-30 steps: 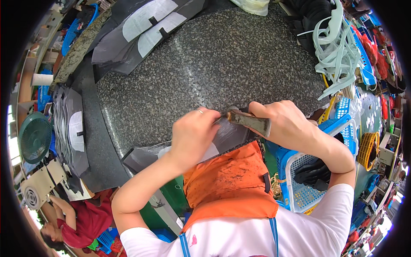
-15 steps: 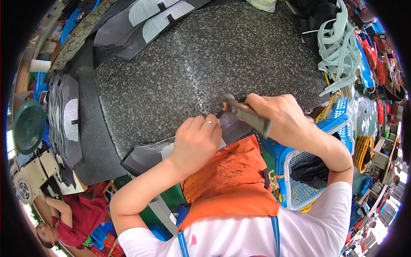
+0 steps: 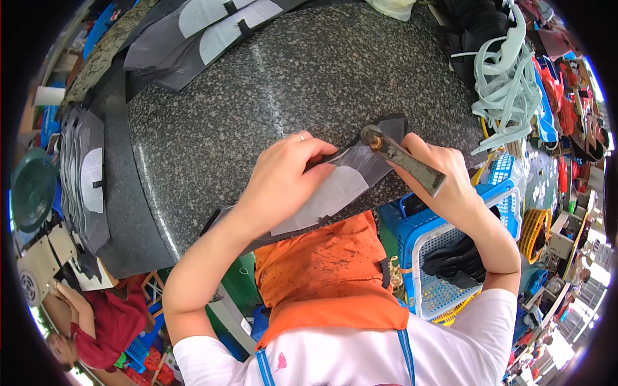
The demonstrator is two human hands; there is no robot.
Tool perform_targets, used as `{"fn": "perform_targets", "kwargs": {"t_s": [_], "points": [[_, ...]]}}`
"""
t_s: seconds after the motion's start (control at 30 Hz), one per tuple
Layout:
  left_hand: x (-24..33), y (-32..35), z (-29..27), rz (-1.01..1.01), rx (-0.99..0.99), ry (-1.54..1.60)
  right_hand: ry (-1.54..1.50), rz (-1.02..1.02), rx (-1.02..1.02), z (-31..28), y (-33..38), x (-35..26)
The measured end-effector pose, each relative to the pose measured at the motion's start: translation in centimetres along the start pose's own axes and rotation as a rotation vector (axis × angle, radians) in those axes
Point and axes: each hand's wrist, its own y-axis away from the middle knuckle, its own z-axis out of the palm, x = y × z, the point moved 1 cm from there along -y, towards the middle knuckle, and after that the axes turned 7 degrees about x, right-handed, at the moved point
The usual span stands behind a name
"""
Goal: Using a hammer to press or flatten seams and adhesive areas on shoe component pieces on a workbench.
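A dark grey sheet piece [image 3: 378,168] with a pale grey rounded patch [image 3: 338,192] lies along the near edge of the speckled stone slab [image 3: 309,83]. My left hand [image 3: 286,168] is closed at its upper edge, thumb and forefinger pinching the sheet. My right hand [image 3: 444,170] is wrapped round a worn metal hammer [image 3: 409,162], held over the right end of the piece. Most of the hammer's handle is hidden in my fingers. An orange apron [image 3: 315,264] covers my lap just below the slab.
Stacks of similar dark pieces lie at the far left [image 3: 212,29] and on the left side [image 3: 84,174]. Pale green straps [image 3: 505,90] hang at the right edge. A blue basket [image 3: 412,257] with black items stands by my right forearm. Another person [image 3: 112,321] sits lower left.
The sheet piece now lies further up and right, with more of it showing. My left hand has shifted up and its thumb and forefinger now pinch the edge. The hammer has moved slightly right.
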Motion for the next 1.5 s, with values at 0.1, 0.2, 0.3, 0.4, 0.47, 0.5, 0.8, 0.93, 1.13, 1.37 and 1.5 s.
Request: {"fn": "perform_targets", "kwargs": {"t_s": [0.1, 0.2, 0.3, 0.4, 0.47, 0.5, 0.8, 0.93, 1.13, 1.37, 1.5], "points": [[0.1, 1.1, 0.9, 0.251, 0.167, -0.111, -0.035, -0.015, 0.007, -0.2, -0.1, 0.2], [0.8, 1.6, 1.3, 0.549, 0.057, -0.515, -0.062, 0.062, -0.053, -1.6, -1.3, -0.8], [1.3, 1.2, 0.5, 0.536, -0.031, -0.485, -0.102, -0.142, -0.043, -0.3, -1.0, -1.3], [-0.1, 1.1, -1.5, -0.052, -0.091, 0.079, -0.047, -0.105, -0.118, 0.2, -1.0, -1.0], [-0.6, 2.0, -0.6, 0.146, -0.015, -0.068, -0.07, -0.102, -0.111, 0.4, -0.9, -1.1], [-0.3, 2.4, -0.4, 0.342, 0.064, -0.219, -0.124, -0.11, -0.047, 0.5, -0.7, -1.3], [0.3, -0.1, 0.9, 0.511, 0.154, -0.378, -0.161, -0.039, -0.024, -0.3, -1.4, -1.3], [-2.1, 0.9, 0.1, 0.34, 0.097, -0.104, -0.142, -0.05, -0.073, 0.2, -0.8, -1.3], [-0.9, 2.7, 0.2, 0.559, 0.14, -0.482, -0.15, -0.087, -0.091, 0.6, -1.9, -2.0], [-2.3, 4.1, -2.2, 0.249, 0.156, -0.086, -0.195, -0.058, -0.139, 1.4, -2.0, -3.5], [-2.6, 5.2, -2.4, 0.223, 0.198, -0.066, -0.085, -0.153, -0.258, 2.0, -2.5, -5.4]]}}
